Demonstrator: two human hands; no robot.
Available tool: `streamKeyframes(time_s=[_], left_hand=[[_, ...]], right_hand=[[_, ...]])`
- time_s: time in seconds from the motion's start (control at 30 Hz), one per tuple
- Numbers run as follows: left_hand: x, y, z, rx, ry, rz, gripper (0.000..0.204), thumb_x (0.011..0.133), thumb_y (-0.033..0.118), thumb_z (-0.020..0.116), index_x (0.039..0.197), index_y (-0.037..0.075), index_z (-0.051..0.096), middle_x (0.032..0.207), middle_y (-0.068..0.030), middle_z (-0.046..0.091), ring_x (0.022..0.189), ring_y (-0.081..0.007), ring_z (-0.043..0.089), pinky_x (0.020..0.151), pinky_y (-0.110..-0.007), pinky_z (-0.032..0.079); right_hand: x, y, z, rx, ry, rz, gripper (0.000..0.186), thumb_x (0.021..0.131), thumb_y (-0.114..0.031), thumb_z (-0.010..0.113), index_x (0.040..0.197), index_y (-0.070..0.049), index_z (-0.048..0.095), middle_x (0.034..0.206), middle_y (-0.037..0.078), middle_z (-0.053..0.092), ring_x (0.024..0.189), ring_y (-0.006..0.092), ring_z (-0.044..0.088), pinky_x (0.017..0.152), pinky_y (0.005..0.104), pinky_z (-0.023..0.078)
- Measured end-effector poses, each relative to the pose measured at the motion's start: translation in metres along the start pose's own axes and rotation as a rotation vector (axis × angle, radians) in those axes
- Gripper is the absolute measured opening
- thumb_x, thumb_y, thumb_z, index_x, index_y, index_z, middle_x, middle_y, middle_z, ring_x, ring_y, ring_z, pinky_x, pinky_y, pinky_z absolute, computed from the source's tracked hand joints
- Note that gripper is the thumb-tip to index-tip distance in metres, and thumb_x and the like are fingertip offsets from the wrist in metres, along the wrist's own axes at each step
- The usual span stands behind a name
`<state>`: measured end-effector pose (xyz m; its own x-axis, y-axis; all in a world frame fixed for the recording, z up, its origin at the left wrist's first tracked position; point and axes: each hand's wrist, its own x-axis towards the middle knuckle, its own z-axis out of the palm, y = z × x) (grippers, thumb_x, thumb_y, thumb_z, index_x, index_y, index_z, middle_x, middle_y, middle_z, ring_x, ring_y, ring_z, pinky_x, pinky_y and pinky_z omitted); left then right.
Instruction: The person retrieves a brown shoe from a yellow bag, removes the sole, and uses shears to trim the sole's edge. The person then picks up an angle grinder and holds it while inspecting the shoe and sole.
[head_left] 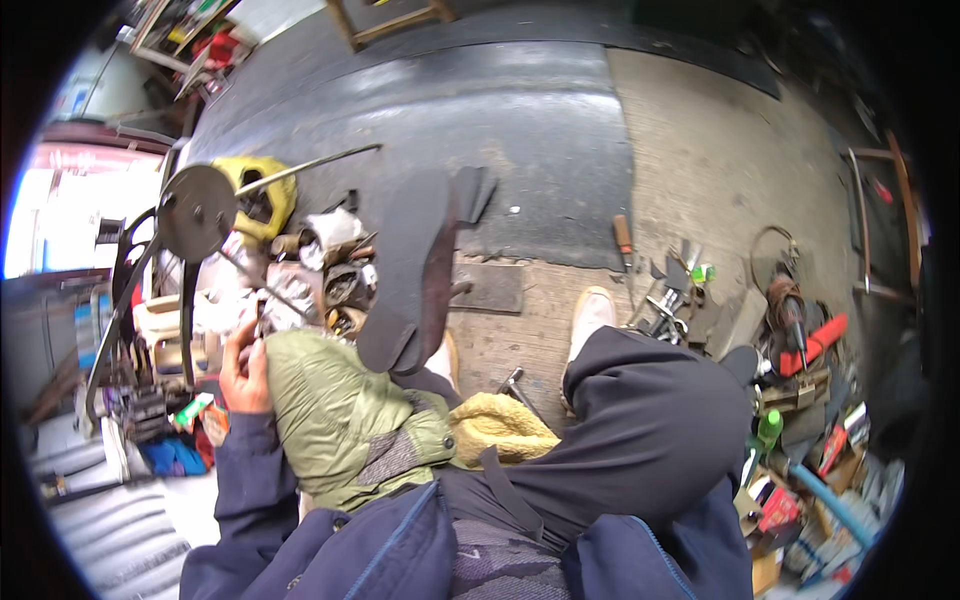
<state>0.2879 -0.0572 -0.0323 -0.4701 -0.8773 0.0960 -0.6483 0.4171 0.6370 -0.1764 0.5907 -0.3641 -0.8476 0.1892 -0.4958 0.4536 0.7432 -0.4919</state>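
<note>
My left hand (pixel 245 372) is raised beside my left thigh, its fingers curled and thumb drawn in. Whatever they hold, if anything, is too small to make out. A green padded cloth (pixel 330 410) with yellow fleece lining (pixel 500 428) lies over that thigh, right by the hand. Just beyond my knee a shoe (pixel 408 260) shows its dark grey sole, and a dark side edge appears along its right. What supports it is hidden. My right hand is out of sight; only the sleeve on that side appears.
Left of me stands a metal machine with a round disc (pixel 197 212) and a long rod. Bags and scraps lie near a yellow object (pixel 262 195). A hammer (pixel 515 385) lies between my feet. Tools, a screwdriver (pixel 623 243) and a red-handled tool (pixel 815 345) are at right.
</note>
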Motion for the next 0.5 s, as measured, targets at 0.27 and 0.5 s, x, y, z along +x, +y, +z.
streamKeyframes(time_s=[0.27,0.5], left_hand=[[0.027,-0.025,-0.011,-0.005,-0.134,0.076,0.041,0.104,0.014,0.053,0.141,-0.003,0.054,0.138,-0.0154,0.059,0.125,-0.0256,0.056,0.109,-0.038,0.041],[0.021,-0.007,0.004,0.028,-0.047,0.006,0.038,0.1,0.01,0.058,0.136,-0.003,0.058,0.134,-0.016,0.063,0.122,-0.0251,0.059,0.108,-0.038,0.043]], right_hand=[[-0.067,-0.025,0.0,-0.108,0.137,0.105,0.084,0.068,-0.043,0.09,0.125,0.01,0.057,0.124,0.027,0.065,0.115,0.0379,0.065,0.101,0.042,0.05],[-0.061,-0.027,0.017,-0.084,0.075,0.083,0.078,0.078,-0.029,0.083,0.136,0.01,0.048,0.128,0.027,0.062,0.114,0.0391,0.063,0.101,0.0421,0.049]])
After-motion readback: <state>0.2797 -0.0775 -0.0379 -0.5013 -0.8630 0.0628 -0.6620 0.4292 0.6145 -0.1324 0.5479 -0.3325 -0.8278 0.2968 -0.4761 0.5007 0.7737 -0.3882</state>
